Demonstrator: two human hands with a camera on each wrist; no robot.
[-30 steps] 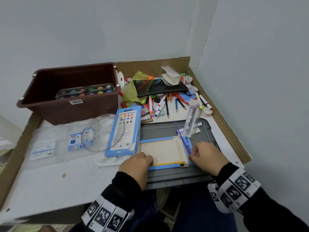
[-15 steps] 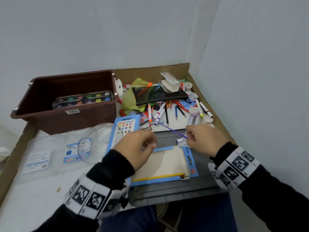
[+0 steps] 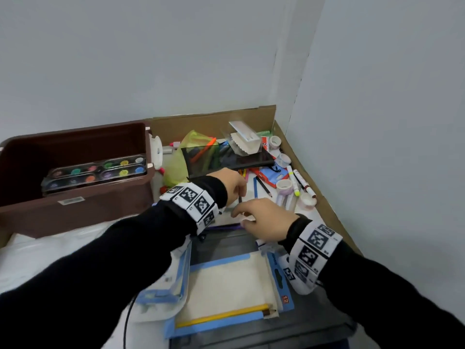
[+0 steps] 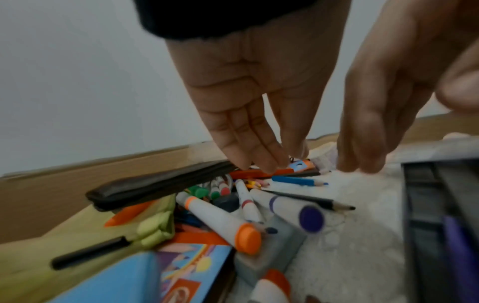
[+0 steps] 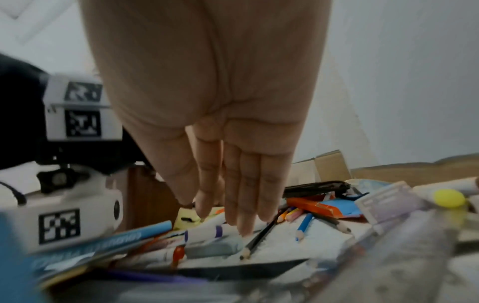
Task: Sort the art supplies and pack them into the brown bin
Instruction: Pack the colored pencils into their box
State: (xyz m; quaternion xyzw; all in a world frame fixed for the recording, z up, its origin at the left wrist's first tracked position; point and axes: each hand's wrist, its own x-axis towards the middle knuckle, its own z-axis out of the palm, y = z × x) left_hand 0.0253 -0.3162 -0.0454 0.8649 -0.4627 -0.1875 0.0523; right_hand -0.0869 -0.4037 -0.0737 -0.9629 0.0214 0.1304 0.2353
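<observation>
While both hands reach into the loose pile at upper centre, the left hand (image 3: 232, 183) and right hand (image 3: 261, 219) keep fingers straight, apart, holding nothing, presumably to pick out pencils (image 4: 299, 181). At left, the bin (image 3: 75, 212) holds a paint palette (image 3: 95, 172).

Head view: from above, facing forward and down over both forearms, whole surface (image 3: 63, 250) in frame. Wrist views: low and close, facing along the fingers. Shared by all three: black pencil (image 4: 311, 199), scattered markers.
</observation>
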